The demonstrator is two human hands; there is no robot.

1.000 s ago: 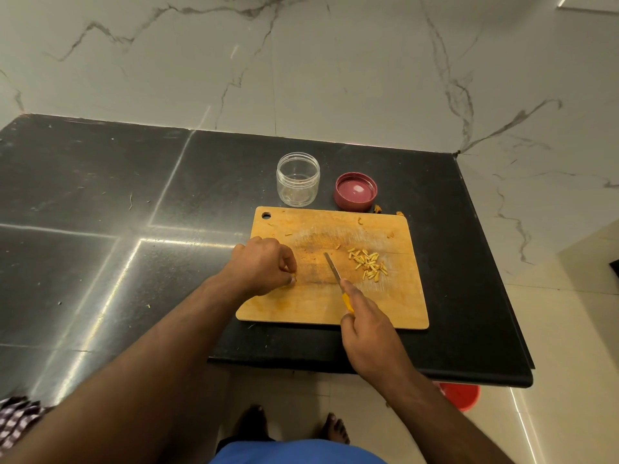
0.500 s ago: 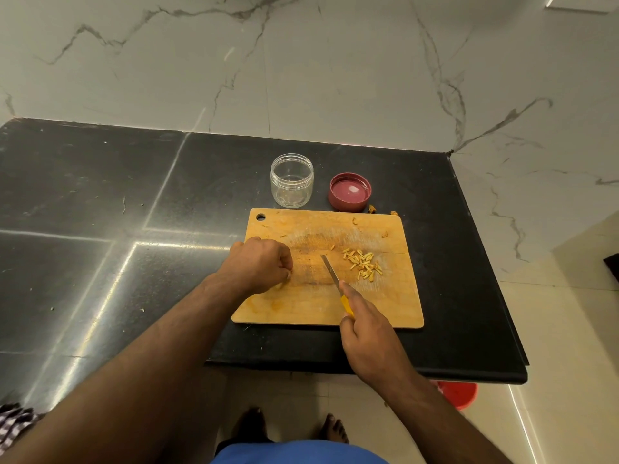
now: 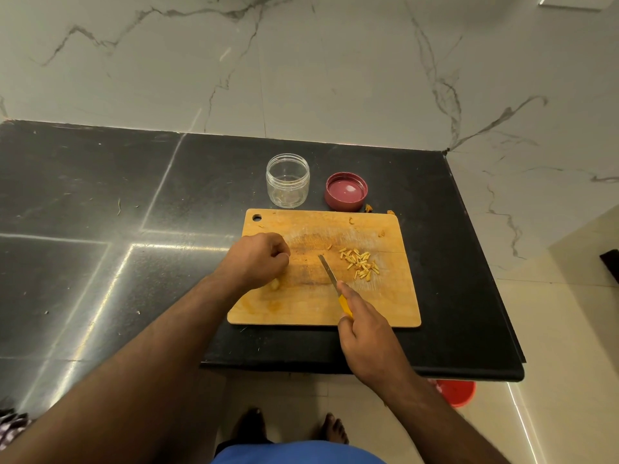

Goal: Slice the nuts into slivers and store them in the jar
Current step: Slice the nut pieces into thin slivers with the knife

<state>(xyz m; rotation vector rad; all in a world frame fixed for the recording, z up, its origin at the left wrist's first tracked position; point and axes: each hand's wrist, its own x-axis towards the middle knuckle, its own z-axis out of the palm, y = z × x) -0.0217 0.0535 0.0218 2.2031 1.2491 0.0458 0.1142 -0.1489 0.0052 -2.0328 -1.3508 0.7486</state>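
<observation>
A wooden cutting board (image 3: 301, 309) lies near the counter's front edge. A small pile of pale nut slivers (image 3: 360, 263) sits on its right half. My left hand (image 3: 259, 259) is curled into a fist on the board's left side; whether it holds a nut is hidden. A pale nut piece (image 3: 274, 284) lies by its wrist. My right hand (image 3: 363, 324) grips a yellow-handled knife (image 3: 330, 276), blade pointing away, its tip left of the slivers. Behind the board stand a clear jar (image 3: 287, 180) without its lid and a maroon lid (image 3: 345, 191) lying upside down.
The black stone counter (image 3: 100, 212) ends at a front edge just below the board and at a right edge by the marble wall (image 3: 301, 61). Nut scraps (image 3: 368, 207) lie by the lid. A red bucket (image 3: 457, 391) and my bare feet show on the floor.
My left fist has shifted slightly left and back on the board. The knife in my right hand stays left of the slivers, almost unmoved.
</observation>
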